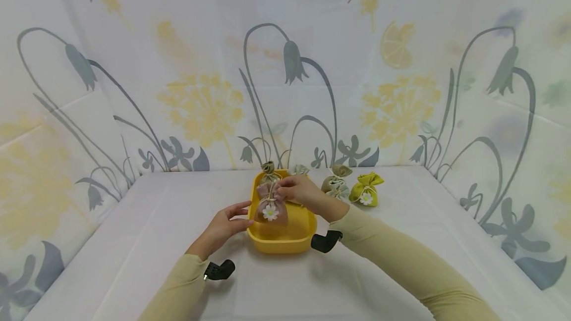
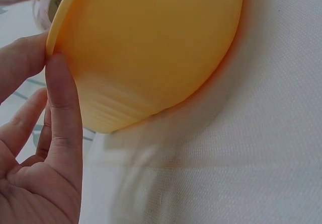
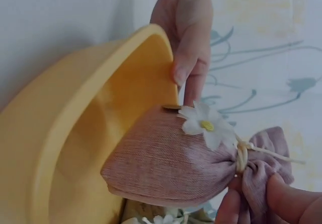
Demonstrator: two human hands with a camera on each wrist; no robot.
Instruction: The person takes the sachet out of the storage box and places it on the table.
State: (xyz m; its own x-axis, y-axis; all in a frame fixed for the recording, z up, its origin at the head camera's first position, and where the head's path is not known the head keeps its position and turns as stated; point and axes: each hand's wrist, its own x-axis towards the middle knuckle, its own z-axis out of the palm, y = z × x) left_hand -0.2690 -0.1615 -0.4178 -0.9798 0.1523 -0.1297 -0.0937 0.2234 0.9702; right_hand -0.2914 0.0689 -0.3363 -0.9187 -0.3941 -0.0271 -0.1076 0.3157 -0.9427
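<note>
My right hand [image 1: 300, 189] pinches the gathered neck of a dusty-pink cloth pouch [image 3: 161, 158], tied with cream cord and bearing a white fabric flower. The pouch hangs over the left part of a yellow basin [image 1: 278, 246]. At the basin's left rim, my left hand [image 1: 227, 223] touches the edge with its thumb and a finger, the other fingers loosely spread. An olive pouch [image 1: 268, 168] shows at the basin's far left, its lower part hidden behind the pink one. A pale grey-green pouch [image 1: 299, 168] is partly covered by my right hand.
Right of the basin, on the white tabletop [image 1: 401, 241], stand a khaki pouch [image 1: 341, 171], a pale mint pouch [image 1: 337, 190] and a yellow-green pouch [image 1: 367, 182] with a white flower. A flower-printed cloth [image 1: 285, 108] hangs behind the table.
</note>
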